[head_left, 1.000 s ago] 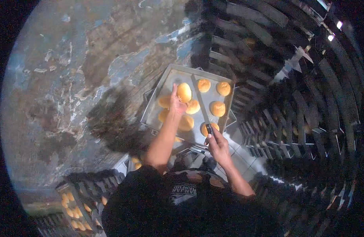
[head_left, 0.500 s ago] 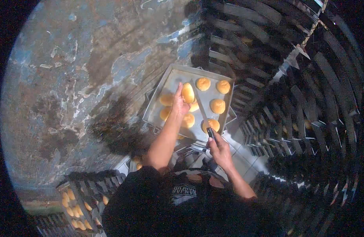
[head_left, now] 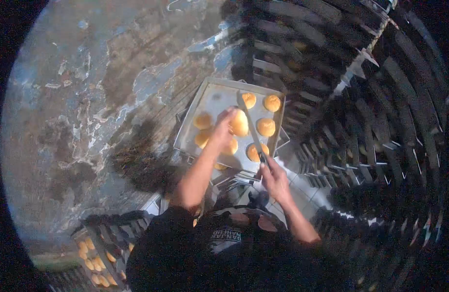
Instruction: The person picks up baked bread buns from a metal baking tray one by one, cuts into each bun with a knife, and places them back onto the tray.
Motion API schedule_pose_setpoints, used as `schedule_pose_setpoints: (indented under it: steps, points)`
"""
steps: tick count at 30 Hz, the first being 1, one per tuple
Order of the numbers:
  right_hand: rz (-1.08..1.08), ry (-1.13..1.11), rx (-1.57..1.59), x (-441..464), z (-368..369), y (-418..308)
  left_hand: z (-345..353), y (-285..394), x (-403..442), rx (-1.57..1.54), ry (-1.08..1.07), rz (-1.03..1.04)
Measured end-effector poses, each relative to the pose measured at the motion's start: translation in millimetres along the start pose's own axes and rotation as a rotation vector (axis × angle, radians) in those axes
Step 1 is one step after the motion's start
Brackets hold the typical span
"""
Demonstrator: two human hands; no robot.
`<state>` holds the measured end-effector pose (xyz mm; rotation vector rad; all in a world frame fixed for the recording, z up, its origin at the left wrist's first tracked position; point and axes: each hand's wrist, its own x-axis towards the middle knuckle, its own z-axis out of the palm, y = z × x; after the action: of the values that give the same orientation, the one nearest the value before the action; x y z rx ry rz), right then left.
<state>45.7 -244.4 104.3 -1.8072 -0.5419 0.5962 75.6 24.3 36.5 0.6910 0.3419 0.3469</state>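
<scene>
A golden bun (head_left: 239, 123) is held in my left hand (head_left: 223, 129) above the middle of a metal tray (head_left: 191, 108). My right hand (head_left: 275, 181) grips the dark handle of a long knife (head_left: 251, 120) at the tray's lower right edge. The blade points up and away across the tray, just right of the held bun. Several round buns rest on the tray: one column (head_left: 266, 127) stands to the right of the blade, and others (head_left: 203, 121) lie on the left, partly hidden by my left hand and arm.
Dark racks of stacked trays (head_left: 361, 121) stand along the right. A worn, peeling wall (head_left: 78, 112) fills the left. At the lower left a rack holds more buns (head_left: 94, 263). Pale floor tiles (head_left: 302, 194) show below the tray.
My left hand has moved right with the bun, bringing it close beside the blade. The knife stays in my right hand, its blade still slanting over the tray.
</scene>
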Motion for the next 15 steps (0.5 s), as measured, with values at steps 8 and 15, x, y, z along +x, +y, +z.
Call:
schedule_pose_setpoints:
  steps: [8,15]
  points:
    - [-0.104,0.017,-0.056,-2.2,-4.8,9.7,10.2,20.8,4.1,0.073,-0.046,0.099]
    - [-0.063,0.000,0.012,27.4,-10.2,-7.3,23.3,-20.2,-7.7,0.273,0.005,0.031]
